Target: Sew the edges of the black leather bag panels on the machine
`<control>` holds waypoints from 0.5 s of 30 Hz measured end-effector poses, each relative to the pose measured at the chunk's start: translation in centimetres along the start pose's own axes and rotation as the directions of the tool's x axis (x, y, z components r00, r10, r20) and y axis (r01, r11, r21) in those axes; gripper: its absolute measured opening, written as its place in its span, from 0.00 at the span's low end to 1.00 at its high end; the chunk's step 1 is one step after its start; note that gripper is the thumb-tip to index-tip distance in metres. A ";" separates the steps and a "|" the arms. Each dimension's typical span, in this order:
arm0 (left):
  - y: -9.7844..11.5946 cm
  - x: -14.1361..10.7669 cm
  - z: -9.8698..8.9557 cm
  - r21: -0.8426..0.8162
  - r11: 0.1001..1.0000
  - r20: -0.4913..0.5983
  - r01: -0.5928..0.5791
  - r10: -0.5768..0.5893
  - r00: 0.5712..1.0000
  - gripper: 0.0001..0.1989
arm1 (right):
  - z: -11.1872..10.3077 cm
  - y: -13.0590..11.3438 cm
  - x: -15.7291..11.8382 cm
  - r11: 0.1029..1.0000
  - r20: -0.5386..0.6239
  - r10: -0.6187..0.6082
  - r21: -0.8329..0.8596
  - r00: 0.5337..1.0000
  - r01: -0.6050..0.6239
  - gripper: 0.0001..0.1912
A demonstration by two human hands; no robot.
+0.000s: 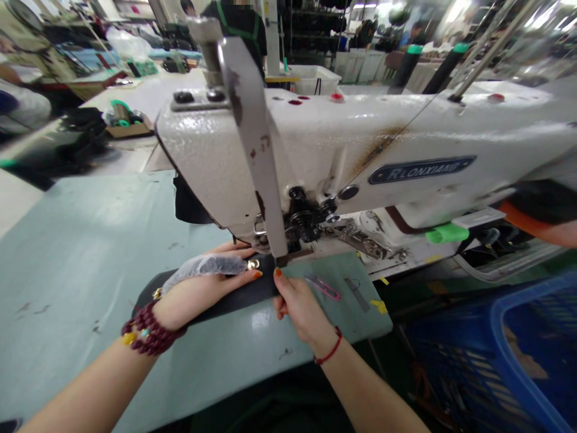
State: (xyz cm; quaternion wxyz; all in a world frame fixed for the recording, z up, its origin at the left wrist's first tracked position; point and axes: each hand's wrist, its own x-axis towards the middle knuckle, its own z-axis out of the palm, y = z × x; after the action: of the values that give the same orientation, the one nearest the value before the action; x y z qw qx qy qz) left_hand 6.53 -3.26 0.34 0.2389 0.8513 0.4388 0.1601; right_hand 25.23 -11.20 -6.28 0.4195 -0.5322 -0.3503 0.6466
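Observation:
A dark bag panel lies on the table with its right end at the sewing machine's presser foot. A handle wrapped in clear plastic, with gold metal fittings, is attached to it. My left hand rests flat on the panel with the handle looping over it. Its thumb is stretched toward the foot and its other fingers are partly hidden behind the handle. My right hand pinches the panel's near right edge between thumb and curled fingers, just in front of the foot.
The white sewing machine spans the view, its grey lever hanging in front. Pink thread snips and a small metal strip lie right of my hand. A blue basket stands at lower right. A person is behind.

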 end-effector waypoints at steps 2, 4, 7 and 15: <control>0.1 0.0 0.0 0.011 0.999 -0.020 -0.032 0.032 0.999 0.26 | -0.6 -0.2 -0.1 0.988 0.000 -0.091 -0.126 0.996 0.090 0.41; 0.1 0.0 -0.1 0.023 0.998 -0.034 -0.051 0.051 0.998 0.25 | -1.0 -0.4 -0.3 0.947 -0.017 -0.223 -0.242 0.975 0.212 0.39; 0.4 0.0 -0.1 0.033 0.998 -0.034 -0.048 0.049 0.998 0.23 | -1.1 -0.8 -0.4 0.874 -0.041 -0.366 -0.358 0.930 0.328 0.29; 0.5 -0.3 0.8 0.262 0.962 -0.045 -0.071 0.085 0.995 0.25 | -0.3 -0.1 -0.3 0.891 -0.114 -0.356 -0.339 0.927 0.301 0.25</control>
State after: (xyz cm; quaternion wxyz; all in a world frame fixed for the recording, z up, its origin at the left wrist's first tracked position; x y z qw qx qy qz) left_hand 7.10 -4.05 -0.10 0.1063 0.8871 0.4287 0.1342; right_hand 25.53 -11.40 -6.13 0.4616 -0.5790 -0.4965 0.4531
